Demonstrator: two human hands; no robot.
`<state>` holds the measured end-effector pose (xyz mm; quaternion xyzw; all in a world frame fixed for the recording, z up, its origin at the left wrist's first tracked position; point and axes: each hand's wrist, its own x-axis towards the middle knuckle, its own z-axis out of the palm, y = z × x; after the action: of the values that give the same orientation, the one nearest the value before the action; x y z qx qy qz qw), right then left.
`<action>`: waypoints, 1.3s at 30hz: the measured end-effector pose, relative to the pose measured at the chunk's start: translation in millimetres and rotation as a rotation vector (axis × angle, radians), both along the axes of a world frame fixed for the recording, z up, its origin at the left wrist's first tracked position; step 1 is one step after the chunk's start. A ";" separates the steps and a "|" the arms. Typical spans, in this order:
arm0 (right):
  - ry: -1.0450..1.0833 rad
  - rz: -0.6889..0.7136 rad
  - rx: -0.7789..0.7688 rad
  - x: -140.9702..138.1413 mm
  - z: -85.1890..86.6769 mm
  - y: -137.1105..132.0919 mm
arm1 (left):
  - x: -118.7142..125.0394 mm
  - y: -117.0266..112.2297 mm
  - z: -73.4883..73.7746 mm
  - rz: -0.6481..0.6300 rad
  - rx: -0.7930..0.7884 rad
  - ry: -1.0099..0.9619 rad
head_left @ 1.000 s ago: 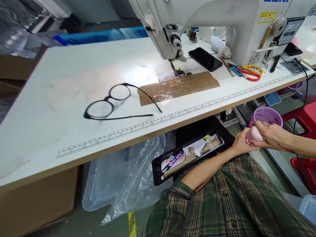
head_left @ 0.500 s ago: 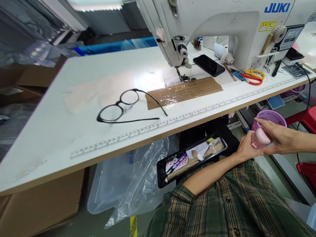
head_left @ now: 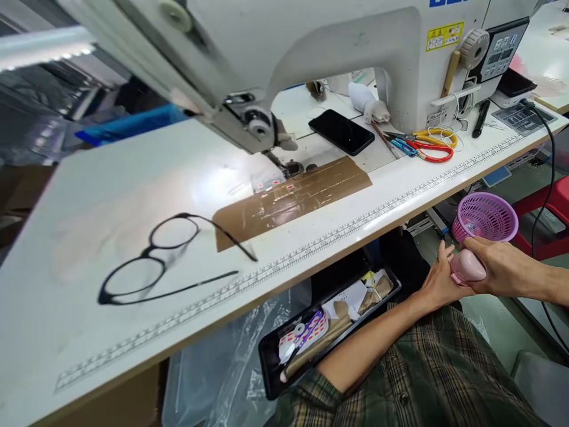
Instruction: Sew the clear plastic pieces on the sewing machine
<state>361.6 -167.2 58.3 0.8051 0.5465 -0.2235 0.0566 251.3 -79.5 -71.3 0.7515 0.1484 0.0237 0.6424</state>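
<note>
At the right, beside the table edge, my left hand (head_left: 442, 281) and my right hand (head_left: 500, 264) are together on a smooth pink rounded container (head_left: 467, 267) with a ridged rim. My right hand is closed over its side. My left hand cups its lower end, fingertips showing behind it. Much of the container is hidden by the hands, so its exact kind is unclear. Just beyond them stands a purple plastic basket (head_left: 486, 216). Nearer my body, a black tray (head_left: 269, 362) holds purple-handled scissors (head_left: 309, 332), paper and brown pieces.
Black-framed glasses (head_left: 133, 276) lie on the white table (head_left: 89, 350) with its printed ruler. A sewing machine (head_left: 338, 56) stands over a brown taped sheet (head_left: 296, 198). Behind lie a phone (head_left: 342, 131) and red-handled scissors (head_left: 433, 151). A red stool (head_left: 558, 207) is at the right.
The view has shifted closer to the table, with the glasses appearing lower left. My right hand has turned from spread fingers to a closed grip on the pink container.
</note>
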 end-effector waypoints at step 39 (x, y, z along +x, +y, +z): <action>-0.338 0.267 0.300 -0.6 16.4 -6.8 | -2.0 12.5 2.0 0.309 0.378 -0.311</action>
<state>361.0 -174.0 74.7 0.7510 0.6579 0.0071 0.0559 249.3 -67.0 -69.2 0.8137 0.1538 0.2634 0.4949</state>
